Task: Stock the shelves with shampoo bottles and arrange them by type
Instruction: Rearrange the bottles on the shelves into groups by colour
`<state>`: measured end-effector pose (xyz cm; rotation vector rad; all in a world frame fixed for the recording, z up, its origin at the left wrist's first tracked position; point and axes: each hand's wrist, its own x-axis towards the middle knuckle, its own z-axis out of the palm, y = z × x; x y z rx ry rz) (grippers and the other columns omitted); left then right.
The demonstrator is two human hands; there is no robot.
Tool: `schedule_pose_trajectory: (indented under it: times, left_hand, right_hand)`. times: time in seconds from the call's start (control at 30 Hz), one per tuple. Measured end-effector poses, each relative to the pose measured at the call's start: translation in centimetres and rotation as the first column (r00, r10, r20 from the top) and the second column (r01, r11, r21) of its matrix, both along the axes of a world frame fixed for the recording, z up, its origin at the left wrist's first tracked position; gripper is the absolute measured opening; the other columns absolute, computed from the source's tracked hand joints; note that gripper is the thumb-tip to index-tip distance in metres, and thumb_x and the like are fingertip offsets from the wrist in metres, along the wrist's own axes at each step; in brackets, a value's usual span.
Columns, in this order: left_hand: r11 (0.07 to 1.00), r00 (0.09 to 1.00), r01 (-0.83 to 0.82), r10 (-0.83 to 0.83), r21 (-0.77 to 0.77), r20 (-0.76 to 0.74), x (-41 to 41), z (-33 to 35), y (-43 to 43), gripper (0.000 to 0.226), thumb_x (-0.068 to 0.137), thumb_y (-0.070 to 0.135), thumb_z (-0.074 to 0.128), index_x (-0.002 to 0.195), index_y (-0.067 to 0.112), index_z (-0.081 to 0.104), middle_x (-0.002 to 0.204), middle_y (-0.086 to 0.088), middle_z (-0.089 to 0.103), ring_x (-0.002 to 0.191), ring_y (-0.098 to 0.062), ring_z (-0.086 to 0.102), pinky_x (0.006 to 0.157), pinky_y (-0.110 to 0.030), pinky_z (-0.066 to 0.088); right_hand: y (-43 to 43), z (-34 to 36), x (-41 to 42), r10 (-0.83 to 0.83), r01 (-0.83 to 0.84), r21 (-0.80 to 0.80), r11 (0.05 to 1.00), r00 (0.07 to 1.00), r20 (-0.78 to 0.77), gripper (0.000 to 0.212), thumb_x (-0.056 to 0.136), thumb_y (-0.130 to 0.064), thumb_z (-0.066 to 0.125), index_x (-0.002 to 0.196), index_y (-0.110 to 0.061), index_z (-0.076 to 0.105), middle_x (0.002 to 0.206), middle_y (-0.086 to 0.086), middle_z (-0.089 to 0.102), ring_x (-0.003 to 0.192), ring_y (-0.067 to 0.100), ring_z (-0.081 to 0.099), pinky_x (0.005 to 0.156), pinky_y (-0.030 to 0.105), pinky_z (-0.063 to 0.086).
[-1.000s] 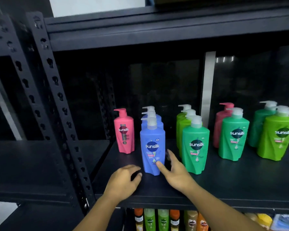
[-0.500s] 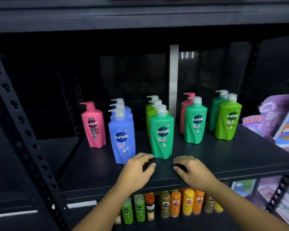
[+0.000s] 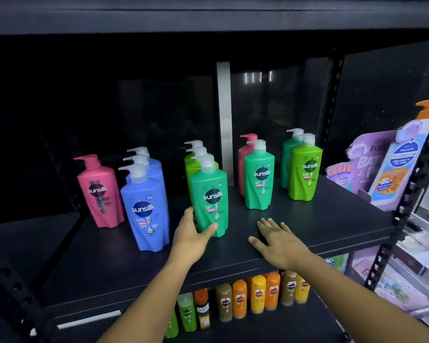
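Teal shampoo bottle (image 3: 209,194) is gripped by the left hand (image 3: 188,233) (thumb on front). Right hand (image 3: 278,241) lies flat on the shelf (image 3: 332,219).

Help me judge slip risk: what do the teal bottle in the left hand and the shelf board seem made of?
The teal bottle, gripped by the left hand, looks like smooth semi-gloss plastic: moulded facets, soft highlights. The shelf board looks like dark painted metal with a satin sheen; coated wood is possible.
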<state>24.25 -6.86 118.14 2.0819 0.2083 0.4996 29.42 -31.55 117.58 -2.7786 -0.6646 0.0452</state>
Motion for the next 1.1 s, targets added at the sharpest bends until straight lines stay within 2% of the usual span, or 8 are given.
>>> schedule_pose_trajectory:
  times: [0.17,0.3,0.37,0.5,0.6,0.7,0.87,1.1]
  left_hand:
    - [0.998,0.999,0.043,-0.044,-0.035,-0.03,0.4,0.1,-0.8,0.044,0.092,0.022,0.076,0.129,0.027,0.052,0.114,0.01,0.063,0.092,0.001,0.064,0.075,-0.012,0.05]
    - [0.995,0.994,0.087,-0.091,-0.053,-0.069,1.4,0.3,-2.5,0.041,0.095,0.019,0.072,0.129,0.031,0.053,0.117,0.01,0.066,0.093,0.005,0.064,0.074,-0.009,0.049]
    - [0.993,0.992,0.098,-0.103,-0.071,-0.073,2.1,0.2,-3.4,0.046,0.093,0.02,0.074,0.131,0.034,0.052,0.12,0.009,0.067,0.099,0.001,0.065,0.079,-0.013,0.051]
    - [0.992,0.989,0.1,-0.107,-0.078,-0.097,3.0,0.2,-5.1,0.057,0.083,0.029,0.085,0.124,0.045,0.048,0.116,0.021,0.066,0.106,0.006,0.062,0.081,-0.007,0.047]
    - [0.996,0.993,0.052,-0.06,-0.07,-0.105,3.1,0.2,-5.7,0.052,0.082,0.036,0.084,0.121,0.046,0.05,0.116,0.024,0.068,0.107,0.011,0.061,0.083,-0.008,0.046]
    - [0.997,0.993,0.033,-0.04,-0.064,-0.108,2.9,0.2,-6.1,0.05,0.087,0.032,0.081,0.127,0.039,0.051,0.117,0.025,0.066,0.104,0.021,0.056,0.078,0.001,0.041]
    - [1.0,0.993,0.005,-0.008,-0.028,-0.12,2.4,0.5,-6.4,0.048,0.088,0.035,0.079,0.125,0.041,0.049,0.119,0.027,0.064,0.106,0.019,0.055,0.079,0.0,0.041]
    - [0.999,0.992,-0.021,0.016,-0.034,-0.122,2.4,0.1,-6.4,0.051,0.084,0.03,0.084,0.121,0.04,0.05,0.113,0.022,0.066,0.103,0.016,0.059,0.078,0.0,0.043]
  right_hand:
    - [-1.3,1.2,1.9,-0.058,0.176,0.442,0.879,0.962,-0.266,0.079,0.1,-0.058,0.046,0.162,-0.019,0.016,0.166,0.005,0.025,0.152,0.023,0.025,0.122,0.035,0.024]
    - [-2.4,1.3,4.4,-0.025,0.233,0.642,0.73,0.949,-0.315,0.07,0.1,-0.045,0.058,0.159,-0.024,0.026,0.156,-0.012,0.037,0.145,0.014,0.035,0.111,0.027,0.03]
    - [-2.5,0.8,6.0,-0.02,0.274,0.71,0.648,0.939,-0.344,0.075,0.099,-0.04,0.062,0.16,-0.022,0.023,0.159,-0.013,0.032,0.146,0.013,0.032,0.114,0.029,0.029]
    - [-1.9,0.1,8.8,-0.008,0.277,0.769,0.576,0.943,-0.334,0.091,0.093,-0.032,0.073,0.162,-0.02,0.015,0.163,-0.007,0.03,0.148,0.01,0.03,0.116,0.028,0.029]
    - [-1.3,0.5,10.1,0.022,0.235,0.799,0.554,0.955,-0.296,0.086,0.085,-0.026,0.082,0.153,-0.027,0.029,0.141,-0.018,0.055,0.13,0.002,0.052,0.106,0.022,0.04]
    - [-0.7,0.3,11.1,0.017,0.192,0.822,0.535,0.971,-0.238,0.086,0.07,-0.034,0.089,0.138,-0.041,0.036,0.124,-0.02,0.066,0.115,0.002,0.064,0.104,0.034,0.05]
    - [0.3,0.3,10.9,-0.067,0.168,0.822,0.543,0.985,-0.157,0.082,0.077,-0.025,0.085,0.138,-0.041,0.033,0.126,-0.018,0.063,0.115,0.009,0.063,0.104,0.043,0.05]
    - [-0.2,0.3,10.4,-0.134,0.085,0.822,0.564,0.991,-0.01,0.077,0.075,-0.012,0.085,0.135,-0.028,0.04,0.118,-0.008,0.059,0.113,0.012,0.054,0.102,0.04,0.048]
